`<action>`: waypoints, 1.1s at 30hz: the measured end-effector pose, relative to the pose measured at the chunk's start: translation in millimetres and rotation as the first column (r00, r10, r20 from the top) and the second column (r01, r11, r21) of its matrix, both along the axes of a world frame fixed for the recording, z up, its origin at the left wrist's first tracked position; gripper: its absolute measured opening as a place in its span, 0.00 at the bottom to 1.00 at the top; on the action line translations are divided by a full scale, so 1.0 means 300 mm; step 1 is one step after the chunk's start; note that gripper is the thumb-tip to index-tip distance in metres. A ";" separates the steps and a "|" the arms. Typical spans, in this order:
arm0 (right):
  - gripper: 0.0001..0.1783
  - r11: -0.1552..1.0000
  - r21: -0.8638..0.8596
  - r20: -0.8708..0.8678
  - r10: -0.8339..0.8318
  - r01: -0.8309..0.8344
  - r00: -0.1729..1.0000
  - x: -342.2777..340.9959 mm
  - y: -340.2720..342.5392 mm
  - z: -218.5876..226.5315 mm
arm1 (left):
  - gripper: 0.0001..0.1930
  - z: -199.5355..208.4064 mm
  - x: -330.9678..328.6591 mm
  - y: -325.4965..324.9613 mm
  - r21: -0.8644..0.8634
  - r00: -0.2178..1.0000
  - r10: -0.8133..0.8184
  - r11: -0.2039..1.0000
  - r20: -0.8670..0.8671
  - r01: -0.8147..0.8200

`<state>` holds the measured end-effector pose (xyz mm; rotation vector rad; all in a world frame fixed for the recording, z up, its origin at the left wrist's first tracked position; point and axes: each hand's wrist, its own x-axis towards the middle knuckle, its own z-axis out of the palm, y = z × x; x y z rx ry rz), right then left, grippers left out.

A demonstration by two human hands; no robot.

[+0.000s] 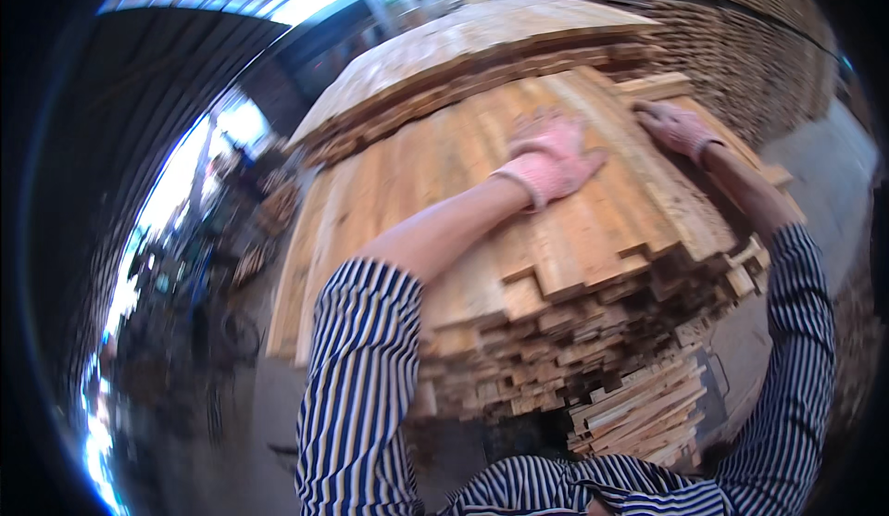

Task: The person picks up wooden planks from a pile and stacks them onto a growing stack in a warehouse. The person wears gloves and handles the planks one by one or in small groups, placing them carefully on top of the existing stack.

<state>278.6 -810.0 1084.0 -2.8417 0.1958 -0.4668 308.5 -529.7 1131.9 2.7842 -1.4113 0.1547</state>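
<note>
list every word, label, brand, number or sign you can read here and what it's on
No text can be read anywhere.
Boards: no legible marks.
Pink gloves on the left hand and right hand: no legible lettering.
Clutter at left: too blurred to tell.
Background wood stacks: nothing readable.

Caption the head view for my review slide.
Pink-gloved left hand spread on stacked wooden boards, pink-gloved right hand near their right edge.
</note>
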 end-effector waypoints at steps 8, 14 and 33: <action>0.26 0.992 0.079 0.623 0.024 -0.094 0.782 -0.596 0.438 0.044 | 0.38 -0.036 -0.535 0.577 -0.012 0.938 -0.312 0.948 0.147 0.317; 0.28 0.898 -0.252 0.641 -0.123 0.360 0.757 -0.538 0.530 -0.190 | 0.33 -0.265 -0.479 0.667 -0.139 0.906 -0.084 0.978 0.415 0.154; 0.22 0.725 -0.232 0.808 -0.228 0.649 0.543 -0.863 0.366 -0.479 | 0.24 -1.327 -0.779 0.433 -0.315 0.105 -0.303 0.941 -0.947 -0.125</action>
